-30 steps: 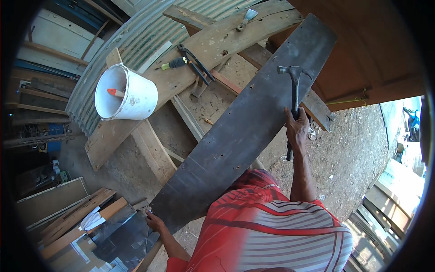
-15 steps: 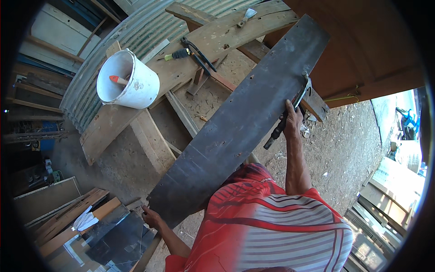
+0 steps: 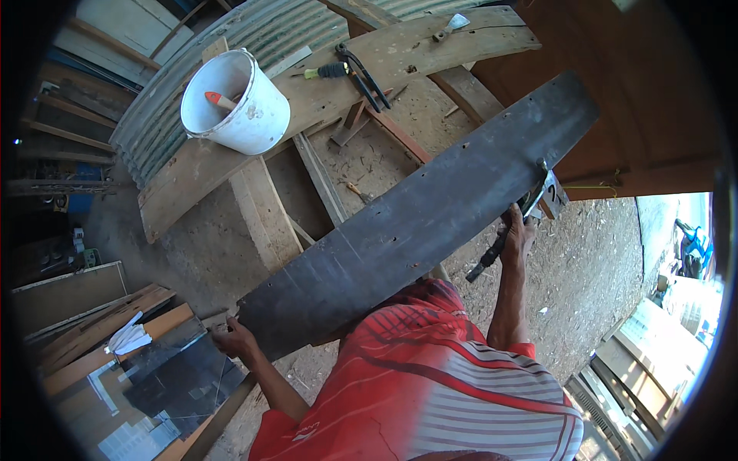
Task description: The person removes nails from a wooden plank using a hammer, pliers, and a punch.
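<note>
A long, dark board (image 3: 407,223) with small holes lies slantwise across in front of me, its right end farther away. My left hand (image 3: 237,340) is closed round the board's near left corner, its fingers partly hidden by the edge. At the board's right long edge, my right hand (image 3: 519,233) is wrapped round a claw hammer (image 3: 487,261) with a black grip. The hammer's metal head overlaps the board's right part. That same hand also touches the board's edge.
Beyond the board, a wooden plank bench (image 3: 184,188) carries a white bucket (image 3: 265,115) with a red-handled brush (image 3: 221,101), a screwdriver (image 3: 327,71), pincers (image 3: 364,79) and a scraper (image 3: 452,26). A brown panel (image 3: 653,138) stands at right. Stacked boards (image 3: 165,315) lie at lower left.
The board has turned slightly clockwise: its far right end has come nearer and moved right. Both hands have kept their hold, and the hammer has moved along with the right hand. The view has shifted a little.
</note>
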`<action>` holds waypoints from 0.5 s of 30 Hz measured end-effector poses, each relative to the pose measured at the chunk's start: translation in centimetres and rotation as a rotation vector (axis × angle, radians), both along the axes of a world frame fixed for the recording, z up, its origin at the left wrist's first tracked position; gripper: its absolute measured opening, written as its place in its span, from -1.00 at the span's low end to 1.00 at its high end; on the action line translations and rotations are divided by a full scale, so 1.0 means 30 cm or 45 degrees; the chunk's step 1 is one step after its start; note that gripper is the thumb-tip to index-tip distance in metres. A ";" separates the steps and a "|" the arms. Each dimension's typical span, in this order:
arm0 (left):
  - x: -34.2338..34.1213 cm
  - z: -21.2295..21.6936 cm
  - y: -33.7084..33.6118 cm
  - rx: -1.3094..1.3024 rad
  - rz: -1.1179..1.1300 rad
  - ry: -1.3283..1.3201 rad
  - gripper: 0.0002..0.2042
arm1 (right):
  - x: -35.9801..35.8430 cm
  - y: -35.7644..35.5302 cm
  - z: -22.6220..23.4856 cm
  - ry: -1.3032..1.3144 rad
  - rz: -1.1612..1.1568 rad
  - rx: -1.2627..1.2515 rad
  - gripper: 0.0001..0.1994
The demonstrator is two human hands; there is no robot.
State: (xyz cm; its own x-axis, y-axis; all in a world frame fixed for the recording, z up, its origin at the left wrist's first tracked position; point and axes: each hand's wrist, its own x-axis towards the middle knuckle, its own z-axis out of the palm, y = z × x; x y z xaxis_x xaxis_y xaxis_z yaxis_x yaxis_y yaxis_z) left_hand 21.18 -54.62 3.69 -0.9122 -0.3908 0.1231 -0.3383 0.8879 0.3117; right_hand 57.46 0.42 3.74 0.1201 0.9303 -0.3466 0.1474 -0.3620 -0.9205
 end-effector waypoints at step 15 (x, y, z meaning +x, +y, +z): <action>-0.509 0.078 1.767 0.122 -1.852 0.131 -0.36 | 0.190 -0.378 0.055 -0.380 0.412 0.088 -0.72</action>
